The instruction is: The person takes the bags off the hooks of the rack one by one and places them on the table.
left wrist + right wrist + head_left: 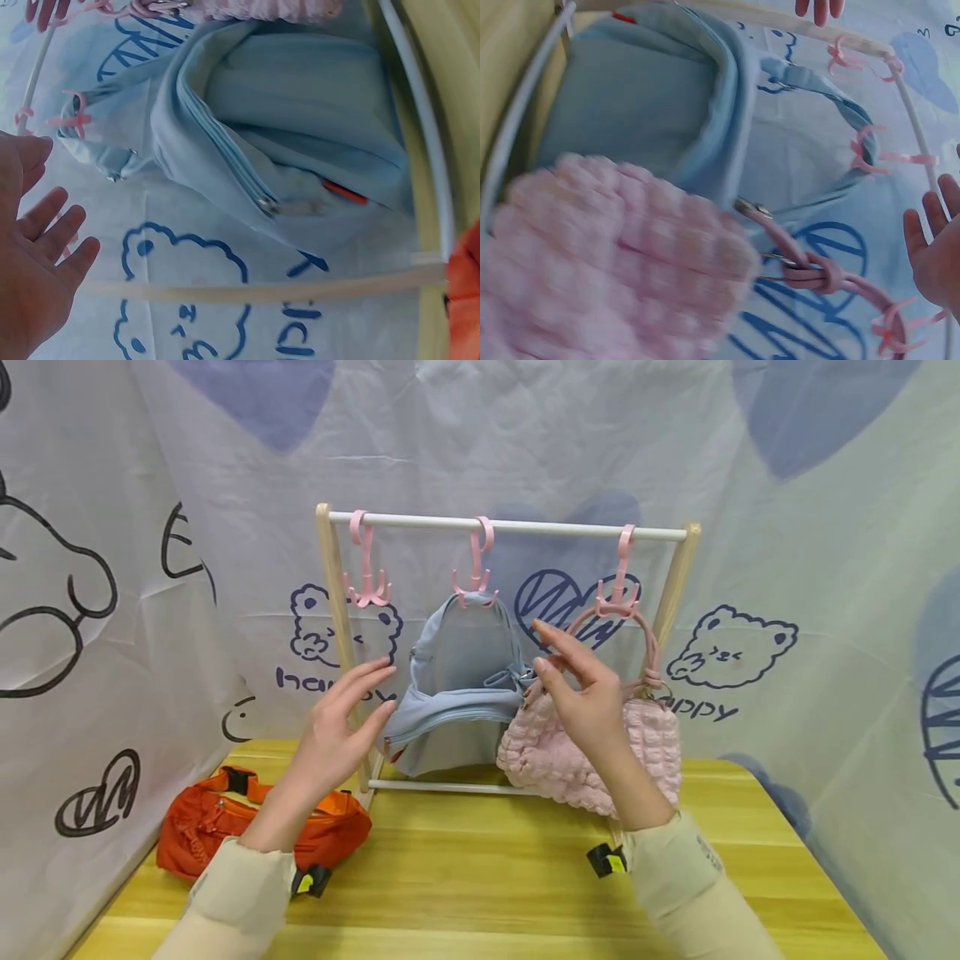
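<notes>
A light blue shoulder bag hangs by its strap from the middle pink hook on a small rack. To its right a puffy pink handbag hangs by its handle from another pink hook. My left hand is raised at the blue bag's left side, fingers extended and holding nothing. My right hand is raised before the pink handbag, partly hiding it in the head view. Its fingers are extended, and the right wrist view shows the hand apart from both bags.
The rack's white top rail runs between wooden posts, with a third pink hook at the left. An orange waist bag lies on the yellow wooden table at the left. A printed curtain stands behind.
</notes>
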`<action>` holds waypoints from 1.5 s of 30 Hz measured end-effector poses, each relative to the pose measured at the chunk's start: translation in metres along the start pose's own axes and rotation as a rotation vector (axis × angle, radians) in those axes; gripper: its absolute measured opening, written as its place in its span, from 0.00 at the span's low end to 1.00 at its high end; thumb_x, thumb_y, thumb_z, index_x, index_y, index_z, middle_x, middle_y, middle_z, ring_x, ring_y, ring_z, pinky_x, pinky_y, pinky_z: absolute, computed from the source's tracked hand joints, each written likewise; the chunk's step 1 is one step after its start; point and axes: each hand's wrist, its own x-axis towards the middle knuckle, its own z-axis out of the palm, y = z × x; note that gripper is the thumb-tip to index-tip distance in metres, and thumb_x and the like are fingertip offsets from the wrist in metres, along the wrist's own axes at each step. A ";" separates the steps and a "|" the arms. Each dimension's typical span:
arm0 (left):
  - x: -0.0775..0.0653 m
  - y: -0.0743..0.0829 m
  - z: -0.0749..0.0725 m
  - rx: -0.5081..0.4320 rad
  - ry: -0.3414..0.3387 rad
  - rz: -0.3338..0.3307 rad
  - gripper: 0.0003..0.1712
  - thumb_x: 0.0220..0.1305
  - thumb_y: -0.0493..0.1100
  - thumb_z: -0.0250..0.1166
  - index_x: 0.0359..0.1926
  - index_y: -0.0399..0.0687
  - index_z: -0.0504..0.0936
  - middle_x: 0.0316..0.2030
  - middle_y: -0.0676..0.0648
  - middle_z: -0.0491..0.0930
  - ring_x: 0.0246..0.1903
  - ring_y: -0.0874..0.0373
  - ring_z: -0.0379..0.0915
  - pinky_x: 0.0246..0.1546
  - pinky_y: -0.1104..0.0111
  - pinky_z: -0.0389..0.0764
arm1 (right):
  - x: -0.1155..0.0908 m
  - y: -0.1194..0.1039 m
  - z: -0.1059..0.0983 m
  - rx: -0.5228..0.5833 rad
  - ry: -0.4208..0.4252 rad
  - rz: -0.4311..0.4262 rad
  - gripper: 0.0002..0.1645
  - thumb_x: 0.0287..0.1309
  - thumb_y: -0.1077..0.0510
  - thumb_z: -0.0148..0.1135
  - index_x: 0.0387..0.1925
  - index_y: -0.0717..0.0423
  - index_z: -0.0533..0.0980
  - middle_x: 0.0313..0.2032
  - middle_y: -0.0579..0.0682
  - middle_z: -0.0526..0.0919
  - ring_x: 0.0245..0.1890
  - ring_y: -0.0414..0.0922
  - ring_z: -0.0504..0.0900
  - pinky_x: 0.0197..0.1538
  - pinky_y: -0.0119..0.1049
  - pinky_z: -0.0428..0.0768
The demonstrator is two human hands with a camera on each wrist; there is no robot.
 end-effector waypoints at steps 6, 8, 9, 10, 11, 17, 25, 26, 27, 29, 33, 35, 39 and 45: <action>0.024 0.007 0.007 -0.028 0.002 0.048 0.28 0.71 0.34 0.67 0.70 0.45 0.76 0.73 0.47 0.70 0.72 0.48 0.65 0.72 0.48 0.67 | 0.042 -0.003 -0.007 -0.171 -0.038 -0.210 0.26 0.67 0.69 0.66 0.65 0.63 0.78 0.66 0.56 0.80 0.69 0.51 0.74 0.75 0.46 0.67; 0.033 0.009 0.010 -0.041 -0.002 0.060 0.28 0.71 0.34 0.67 0.70 0.43 0.76 0.74 0.47 0.69 0.73 0.48 0.64 0.72 0.49 0.68 | 0.055 -0.003 -0.009 -0.227 -0.061 -0.284 0.26 0.66 0.68 0.67 0.65 0.64 0.78 0.65 0.58 0.80 0.69 0.54 0.73 0.76 0.48 0.64; 0.037 0.010 0.011 -0.045 -0.005 0.064 0.28 0.72 0.34 0.67 0.71 0.43 0.75 0.74 0.47 0.68 0.73 0.48 0.64 0.72 0.49 0.68 | 0.061 -0.003 -0.010 -0.253 -0.076 -0.313 0.27 0.66 0.68 0.67 0.65 0.64 0.77 0.66 0.59 0.79 0.70 0.55 0.72 0.75 0.47 0.65; 0.041 0.011 0.013 -0.048 -0.009 0.065 0.28 0.72 0.35 0.66 0.71 0.42 0.75 0.74 0.47 0.68 0.73 0.48 0.64 0.71 0.50 0.69 | 0.067 -0.003 -0.011 -0.280 -0.095 -0.338 0.27 0.66 0.68 0.68 0.66 0.64 0.77 0.66 0.59 0.79 0.70 0.56 0.72 0.75 0.47 0.65; 0.044 0.012 0.014 -0.050 -0.013 0.063 0.28 0.72 0.35 0.66 0.71 0.43 0.75 0.75 0.48 0.68 0.73 0.49 0.63 0.71 0.50 0.69 | 0.073 -0.003 -0.012 -0.313 -0.116 -0.364 0.28 0.65 0.67 0.68 0.66 0.64 0.77 0.66 0.60 0.79 0.71 0.56 0.71 0.75 0.47 0.66; 0.064 0.016 0.020 -0.037 -0.011 0.080 0.28 0.73 0.37 0.66 0.71 0.44 0.74 0.74 0.46 0.68 0.73 0.48 0.64 0.73 0.50 0.66 | 0.105 -0.002 -0.011 -0.481 -0.200 -0.507 0.33 0.61 0.63 0.73 0.67 0.64 0.76 0.66 0.62 0.78 0.70 0.61 0.71 0.78 0.52 0.60; 0.086 0.015 0.029 -0.055 -0.003 0.079 0.27 0.73 0.37 0.66 0.71 0.44 0.75 0.72 0.44 0.71 0.73 0.49 0.65 0.75 0.54 0.64 | 0.137 0.000 -0.009 -0.633 -0.268 -0.540 0.32 0.65 0.57 0.72 0.69 0.58 0.76 0.67 0.56 0.78 0.71 0.62 0.69 0.80 0.59 0.48; 0.088 0.014 0.030 -0.058 -0.008 0.068 0.27 0.73 0.38 0.66 0.71 0.44 0.75 0.72 0.44 0.71 0.73 0.49 0.65 0.75 0.54 0.64 | 0.140 0.001 -0.009 -0.653 -0.276 -0.538 0.32 0.65 0.56 0.72 0.69 0.57 0.76 0.68 0.55 0.78 0.72 0.61 0.69 0.80 0.59 0.47; 0.090 0.014 0.031 -0.056 -0.013 0.053 0.27 0.74 0.38 0.66 0.71 0.45 0.75 0.73 0.45 0.71 0.72 0.50 0.65 0.74 0.54 0.65 | 0.143 0.001 -0.008 -0.674 -0.283 -0.531 0.32 0.66 0.56 0.71 0.69 0.56 0.76 0.68 0.54 0.78 0.72 0.59 0.69 0.81 0.58 0.46; 0.094 0.012 0.034 -0.062 -0.016 0.031 0.27 0.74 0.39 0.65 0.71 0.44 0.75 0.73 0.45 0.71 0.71 0.50 0.67 0.72 0.54 0.69 | 0.148 0.003 -0.006 -0.711 -0.300 -0.509 0.32 0.67 0.54 0.71 0.70 0.53 0.76 0.68 0.52 0.78 0.73 0.57 0.68 0.81 0.56 0.43; 0.102 0.008 0.040 -0.108 -0.012 -0.022 0.27 0.74 0.37 0.65 0.70 0.41 0.75 0.72 0.45 0.72 0.68 0.49 0.71 0.66 0.54 0.74 | 0.155 0.007 -0.002 -0.784 -0.327 -0.450 0.31 0.69 0.52 0.69 0.70 0.50 0.76 0.69 0.49 0.78 0.75 0.53 0.66 0.82 0.55 0.39; 0.104 0.006 0.043 -0.142 -0.005 -0.053 0.27 0.73 0.37 0.65 0.70 0.40 0.75 0.71 0.44 0.73 0.67 0.48 0.72 0.66 0.55 0.75 | 0.156 0.009 0.001 -0.801 -0.330 -0.422 0.31 0.69 0.51 0.68 0.71 0.49 0.75 0.69 0.48 0.78 0.75 0.53 0.66 0.82 0.54 0.38; 0.107 0.004 0.047 -0.203 0.010 -0.116 0.27 0.73 0.37 0.65 0.70 0.41 0.75 0.69 0.44 0.74 0.66 0.48 0.72 0.66 0.56 0.75 | 0.158 0.013 0.007 -0.782 -0.323 -0.377 0.29 0.71 0.51 0.66 0.70 0.48 0.76 0.68 0.48 0.79 0.71 0.53 0.70 0.80 0.54 0.45; 0.108 0.001 0.051 -0.267 0.039 -0.168 0.26 0.74 0.37 0.66 0.70 0.44 0.76 0.67 0.44 0.76 0.66 0.47 0.73 0.66 0.57 0.75 | 0.157 0.017 0.015 -0.740 -0.289 -0.353 0.26 0.71 0.51 0.65 0.68 0.46 0.78 0.66 0.47 0.80 0.55 0.54 0.77 0.69 0.56 0.60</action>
